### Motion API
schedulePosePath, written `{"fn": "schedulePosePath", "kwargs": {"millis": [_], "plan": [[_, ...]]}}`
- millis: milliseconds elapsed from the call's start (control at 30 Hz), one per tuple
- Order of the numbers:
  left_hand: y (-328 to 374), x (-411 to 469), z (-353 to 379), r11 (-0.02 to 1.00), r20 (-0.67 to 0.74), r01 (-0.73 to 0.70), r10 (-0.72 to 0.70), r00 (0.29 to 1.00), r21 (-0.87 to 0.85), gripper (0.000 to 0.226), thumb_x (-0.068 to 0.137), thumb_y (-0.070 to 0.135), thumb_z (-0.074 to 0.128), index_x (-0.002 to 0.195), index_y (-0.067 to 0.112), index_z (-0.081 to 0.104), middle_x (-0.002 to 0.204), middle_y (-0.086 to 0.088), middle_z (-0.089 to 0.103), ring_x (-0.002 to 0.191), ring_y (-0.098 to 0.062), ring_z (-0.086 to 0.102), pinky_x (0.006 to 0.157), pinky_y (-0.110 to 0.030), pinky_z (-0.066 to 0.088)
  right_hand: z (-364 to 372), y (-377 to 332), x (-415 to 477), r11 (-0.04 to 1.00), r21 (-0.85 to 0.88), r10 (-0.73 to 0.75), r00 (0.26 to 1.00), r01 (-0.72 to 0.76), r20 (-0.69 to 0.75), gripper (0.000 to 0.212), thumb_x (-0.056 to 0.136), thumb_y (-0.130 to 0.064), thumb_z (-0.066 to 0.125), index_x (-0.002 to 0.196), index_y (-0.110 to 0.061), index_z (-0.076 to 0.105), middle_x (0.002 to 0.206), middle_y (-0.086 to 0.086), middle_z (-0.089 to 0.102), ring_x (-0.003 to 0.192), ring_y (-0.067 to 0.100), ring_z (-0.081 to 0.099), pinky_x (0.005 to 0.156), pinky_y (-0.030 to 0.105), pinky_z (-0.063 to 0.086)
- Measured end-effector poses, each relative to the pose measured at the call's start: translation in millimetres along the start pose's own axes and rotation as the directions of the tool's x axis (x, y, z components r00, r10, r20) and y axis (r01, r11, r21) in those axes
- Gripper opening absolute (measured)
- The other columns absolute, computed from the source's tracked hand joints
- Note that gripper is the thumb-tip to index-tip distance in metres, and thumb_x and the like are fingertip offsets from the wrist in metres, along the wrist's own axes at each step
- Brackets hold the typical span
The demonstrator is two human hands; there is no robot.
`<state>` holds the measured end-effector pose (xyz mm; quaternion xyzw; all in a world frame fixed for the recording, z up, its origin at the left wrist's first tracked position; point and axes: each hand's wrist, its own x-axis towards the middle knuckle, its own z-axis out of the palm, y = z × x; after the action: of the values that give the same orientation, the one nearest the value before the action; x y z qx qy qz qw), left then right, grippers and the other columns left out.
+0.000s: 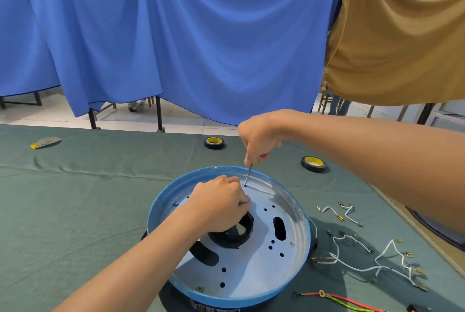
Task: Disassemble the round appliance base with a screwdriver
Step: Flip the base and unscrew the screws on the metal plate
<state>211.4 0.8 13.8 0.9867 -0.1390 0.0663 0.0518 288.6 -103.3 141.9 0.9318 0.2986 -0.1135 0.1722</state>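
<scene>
Near the base [289, 269] rim, right hand [259, 135] holds screwdriver [249, 173].

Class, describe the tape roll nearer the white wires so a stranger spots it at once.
Find the blue-rimmed round base on the green table. Beyond its far-right rim lies a black tape roll with a yellow core. Its twin sits farther left and back.

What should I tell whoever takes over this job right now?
Right hand grips the screwdriver, tip on a screw at the far side of the base.
Left hand rests on the base, fingers curled by the black ring; any grip is hidden.
Done: wires lie loose on the table, right of the base.
Left: this screw, and at least three other fasteners that show in the base.
</scene>
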Motion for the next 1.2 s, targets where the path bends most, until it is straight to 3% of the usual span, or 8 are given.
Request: {"fn": "schedulePosePath", "kwargs": {"millis": [167,433,533,667,767,900,1000,1200], "plan": [[-0.9,1.2,-0.4,1.000,0.010,-0.001,0.001,1.000,-0.003,0.034,0.099,0.047,0.040,0.104,0.031,0.070,0.114,0.012,0.054,0.108,-0.013,0.045,0.054,-0.027,0.026,2.3,-3.8,3.1,0.969,0.146,0.177,0.972,-0.199,0.152,0.031,0.087,-0.008,0.047,0.057,-0.003,0.054,0.054,0.005,0.053,0.033,0.015,0.019,0.040,0.018,0.020],[0.1,-0.4,-1.3,1.000,0.029,0.013,-0.012,0.999,-0.003,0.033,0.098,0.044,0.040,0.102,0.029,0.069,0.116,0.013,0.054,0.110,-0.014,0.046,0.058,-0.028,0.033,-2.3,-15.1,1.0,0.990,-0.137,-0.021,0.999,0.027,0.048,0.025,0.093,-0.031,0.059,0.080,-0.014,0.070,0.064,-0.006,0.068,0.072,0.011,0.057,0.061,0.023,0.044],[-0.2,0.9,-6.0,0.999,0.064,0.023,-0.021,0.998,-0.029,0.032,0.097,0.047,0.043,0.107,0.031,0.069,0.121,0.012,0.055,0.114,-0.014,0.047,0.069,-0.034,0.044,-2.6,-13.8,-1.7,0.982,-0.168,-0.097,0.995,0.091,-0.029,0.015,0.087,-0.030,0.068,0.093,-0.017,0.074,0.072,-0.006,0.073,0.069,-0.001,0.059,0.052,0.018,0.039],[0.8,-1.4,-6.9,1.000,0.098,-0.003,0.001,0.995,0.022,0.035,0.098,0.045,0.043,0.114,0.022,0.063,0.128,0.008,0.052,0.118,-0.017,0.046,0.084,-0.044,0.050,-1.1,-11.4,0.2,0.993,-0.006,-0.119,0.981,0.119,-0.155,0.021,0.077,-0.032,0.079,0.092,-0.017,0.073,0.079,-0.006,0.067,0.077,0.009,0.059,0.059,0.025,0.049],[2.1,-5.1,-4.4,0.999,0.086,-0.025,0.022,0.996,0.043,0.036,0.100,0.042,0.039,0.122,0.020,0.058,0.131,0.006,0.050,0.119,-0.018,0.045,0.086,-0.044,0.051,0.9,-9.0,4.5,0.986,0.156,-0.028,0.977,0.062,-0.211,0.018,0.082,-0.024,0.065,0.079,-0.008,0.070,0.070,0.006,0.066,0.069,0.022,0.060,0.052,0.023,0.045],[5.0,-6.1,-7.4,0.996,0.118,-0.031,0.021,0.993,0.081,0.036,0.102,0.042,0.034,0.121,0.022,0.057,0.129,0.005,0.051,0.119,-0.019,0.044,0.077,-0.039,0.048,0.0,2.2,0.6,0.946,0.294,0.151,0.988,-0.137,-0.026,0.023,0.084,-0.021,0.058,0.065,-0.008,0.058,0.051,0.004,0.052,0.039,0.020,0.038,0.042,0.017,0.030],[6.0,-4.6,-10.4,0.993,0.144,-0.037,0.021,0.989,0.112,0.039,0.102,0.043,0.033,0.122,0.021,0.057,0.131,0.003,0.050,0.123,-0.020,0.042,0.075,-0.038,0.045,-3.0,6.5,-3.2,0.940,0.256,0.189,0.970,-0.224,0.153,0.026,0.089,-0.022,0.056,0.070,-0.006,0.062,0.050,0.001,0.034,0.040,0.017,0.020,0.041,0.017,0.018],[3.3,-1.0,-8.1,0.998,0.197,0.018,-0.029,0.980,0.057,0.048,0.100,0.050,0.034,0.134,0.020,0.050,0.143,0.007,0.042,0.131,-0.018,0.036,0.088,-0.043,0.045,-4.6,1.8,0.1,0.940,0.262,0.203,0.976,-0.217,0.082,0.029,0.087,-0.025,0.068,0.065,-0.008,0.061,0.051,0.002,0.052,0.043,0.017,0.031,0.042,0.020,0.025]]}}
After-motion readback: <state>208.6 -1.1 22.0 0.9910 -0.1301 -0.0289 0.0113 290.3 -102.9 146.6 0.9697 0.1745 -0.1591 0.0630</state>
